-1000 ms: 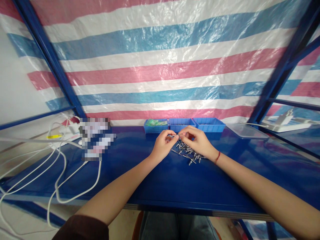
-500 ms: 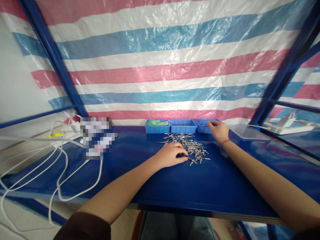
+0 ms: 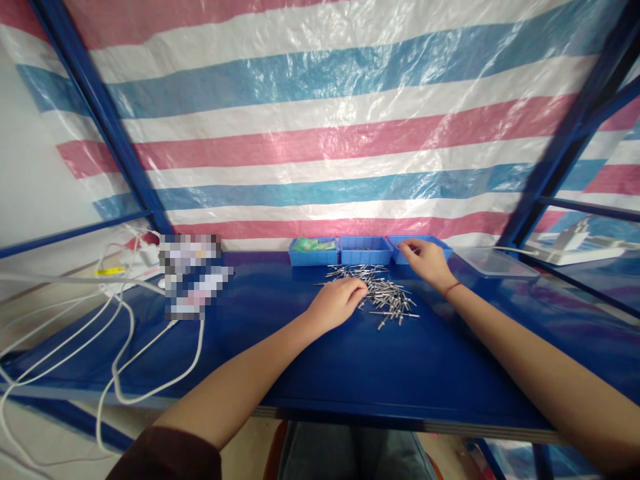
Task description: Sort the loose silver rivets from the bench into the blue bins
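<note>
Head view: resting the left hand (image 3: 337, 301) at the left side of a loose pile of metal pins (image 3: 393, 297), with fingers curled and thumb drawn in close. Being unable to tell about any pin between those fingertips. Holding the right hand (image 3: 427, 260) over the right blue bin (image 3: 397, 256), with thumb and forefinger set narrowly; being unable to tell about anything pinched there, too small to read. Wearing a thin red cord (image 3: 453, 287) at the right wrist. Finding the pins lying on the blue bench (image 3: 350, 380), pointing in many directions, just in front of the bins. Noting a green packet (image 3: 310, 245) in the left blue bin (image 3: 313, 259) and small metal pieces in the middle blue bin (image 3: 365, 258), standing between the other two. Observing a clear plastic tray or lid (image 3: 495, 263) lying right of the bins. Recording white cables (image 3: 131, 401) trailing over the left end, well apart from the pile, and striped sheeting (image 3: 320, 140) hanging behind.
</note>
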`<move>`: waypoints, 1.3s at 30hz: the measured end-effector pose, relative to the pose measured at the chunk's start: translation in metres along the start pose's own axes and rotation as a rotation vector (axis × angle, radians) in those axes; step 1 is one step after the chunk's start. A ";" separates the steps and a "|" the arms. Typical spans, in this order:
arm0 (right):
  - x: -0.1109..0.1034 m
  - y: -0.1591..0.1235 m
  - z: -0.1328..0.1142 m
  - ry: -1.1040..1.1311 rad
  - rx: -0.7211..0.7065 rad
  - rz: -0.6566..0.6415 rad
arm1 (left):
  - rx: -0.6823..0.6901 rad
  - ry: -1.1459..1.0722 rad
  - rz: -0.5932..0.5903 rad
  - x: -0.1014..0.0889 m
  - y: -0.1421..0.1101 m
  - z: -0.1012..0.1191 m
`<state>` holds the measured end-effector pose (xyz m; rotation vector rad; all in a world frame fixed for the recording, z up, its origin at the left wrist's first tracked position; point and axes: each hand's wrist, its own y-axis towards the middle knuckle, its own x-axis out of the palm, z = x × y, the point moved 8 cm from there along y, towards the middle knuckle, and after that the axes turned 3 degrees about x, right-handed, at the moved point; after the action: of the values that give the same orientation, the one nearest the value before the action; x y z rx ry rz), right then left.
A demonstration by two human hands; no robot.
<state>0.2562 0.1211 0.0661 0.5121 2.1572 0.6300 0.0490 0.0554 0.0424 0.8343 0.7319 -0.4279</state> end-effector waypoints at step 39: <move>0.021 -0.060 -0.113 0.560 -0.189 -0.261 | -0.309 -0.587 0.306 -0.012 0.000 -0.032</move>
<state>0.1453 0.0559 0.0795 -0.0662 2.5865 0.8945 0.0279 0.0816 0.0364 0.4771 0.1136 -0.2528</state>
